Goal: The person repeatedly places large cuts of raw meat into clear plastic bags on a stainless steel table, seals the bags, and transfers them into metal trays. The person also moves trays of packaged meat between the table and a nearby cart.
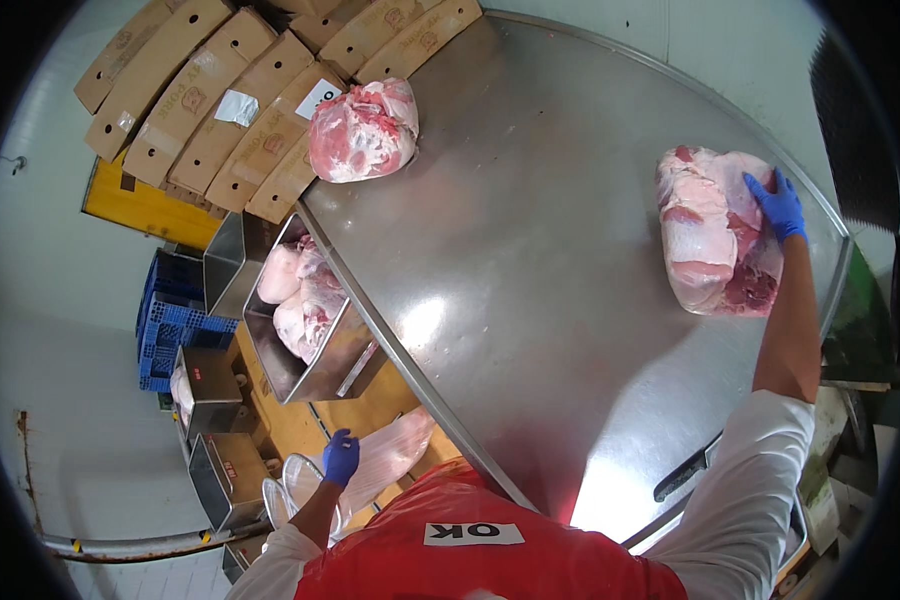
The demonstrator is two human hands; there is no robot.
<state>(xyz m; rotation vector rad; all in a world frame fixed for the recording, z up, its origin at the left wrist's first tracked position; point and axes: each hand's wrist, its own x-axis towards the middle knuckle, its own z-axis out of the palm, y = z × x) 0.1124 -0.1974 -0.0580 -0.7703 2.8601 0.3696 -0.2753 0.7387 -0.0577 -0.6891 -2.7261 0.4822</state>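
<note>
My right hand (pixel 778 205), in a blue glove, lies with spread fingers on the right edge of a large pale pink piece of pork (pixel 705 230). It holds nothing, and the pork rests at the far right of the steel table (pixel 510 260). My left hand (pixel 341 457), gloved too, hangs past the table's left edge with fingers curled in; nothing shows in it. Beside that hand lies a sheet of clear plastic film (pixel 390 460). A second piece of pork (pixel 365 130) sits at the table's far left corner.
A steel bin (pixel 320 370) with pork pieces stands against the table's left edge. Behind are stacked cardboard boxes (pixel 220 110), blue plastic crates (pixel 175 325) and more steel bins (pixel 225 485). A black-handled knife (pixel 682 477) lies at the near right. The table has a raised rim (pixel 730 105).
</note>
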